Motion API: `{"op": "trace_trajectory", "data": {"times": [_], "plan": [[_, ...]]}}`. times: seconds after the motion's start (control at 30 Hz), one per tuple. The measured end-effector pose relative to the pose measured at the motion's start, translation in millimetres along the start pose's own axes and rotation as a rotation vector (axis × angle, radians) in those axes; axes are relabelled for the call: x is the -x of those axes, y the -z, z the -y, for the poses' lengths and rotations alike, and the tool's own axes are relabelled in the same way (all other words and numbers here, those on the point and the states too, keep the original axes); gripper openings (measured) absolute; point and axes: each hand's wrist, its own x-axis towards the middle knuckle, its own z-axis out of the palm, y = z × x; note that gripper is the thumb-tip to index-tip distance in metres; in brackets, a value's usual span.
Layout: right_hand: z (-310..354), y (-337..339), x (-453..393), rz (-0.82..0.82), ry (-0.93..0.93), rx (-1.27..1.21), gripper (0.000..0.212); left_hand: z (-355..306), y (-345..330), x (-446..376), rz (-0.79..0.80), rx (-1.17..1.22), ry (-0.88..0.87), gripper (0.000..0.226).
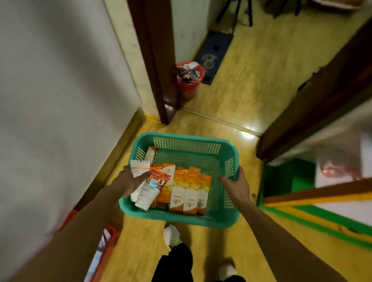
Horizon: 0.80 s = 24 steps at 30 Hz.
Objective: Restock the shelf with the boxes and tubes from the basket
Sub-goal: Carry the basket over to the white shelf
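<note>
Looking down through the head camera, a person holds a teal perforated plastic basket [187, 145] above a glossy yellow wood-look floor [246, 96], in front of their legs in black trousers [176, 266] and white shoes [171, 234].

The right hand [235, 184] has its grip clamped on the basket's right rim, fingers curled over the edge and thumb inside. The left hand [132, 181] lies at the basket's left rim with fingers stretched straight over the goods inside; whether it also bears on the rim beneath cannot be told, and its grip is apart, closed on nothing.

Inside the basket, orange-and-white cardboard boxes [183, 189] stand packed side by side along the near wall, leaning slightly. At the near left corner lies a white squeeze tube with an orange patterned top [150, 191], tilted over the boxes, just beside the left fingertips. More white-and-orange tubes [138, 167] rest against the left wall, and another one [151, 153] leans in the far left corner. The far right part of the basket bottom is bare mesh.

Beyond the basket, a red plastic waste bin [188, 83] full of rubbish stands on the floor beside a dark brown door frame [156, 60]. A dark blue mat [213, 54] lies past it. At the lower left edge, a red plastic crate [107, 244] sits by the grey wall [44, 92]. The shelf is not recognisable here.
</note>
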Motion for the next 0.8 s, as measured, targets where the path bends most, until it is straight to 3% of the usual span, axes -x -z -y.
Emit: {"op": "trace_trajectory", "data": {"times": [0.2,0.37,0.5,0.7,0.8], "plan": [[-92,100,71,-0.165,-0.104,-0.078,0.076,-32,-81,53,0.130,-0.096,-0.125,0.110],[-181,208,151,-0.254,-0.191,-0.095,0.075,-79,-171,161,0.244,-0.124,-0.135,0.109],[-243,296,205,-0.340,-0.283,-0.145,0.075,-106,-252,191,0.340,-0.185,-0.227,0.142],[-314,400,251,-0.506,-0.334,-0.255,0.056,-200,-334,305,0.445,-0.271,-0.305,0.091],[-343,442,259,-0.555,-0.384,-0.265,0.053,-244,-375,328,0.510,-0.324,-0.307,0.100]]}}
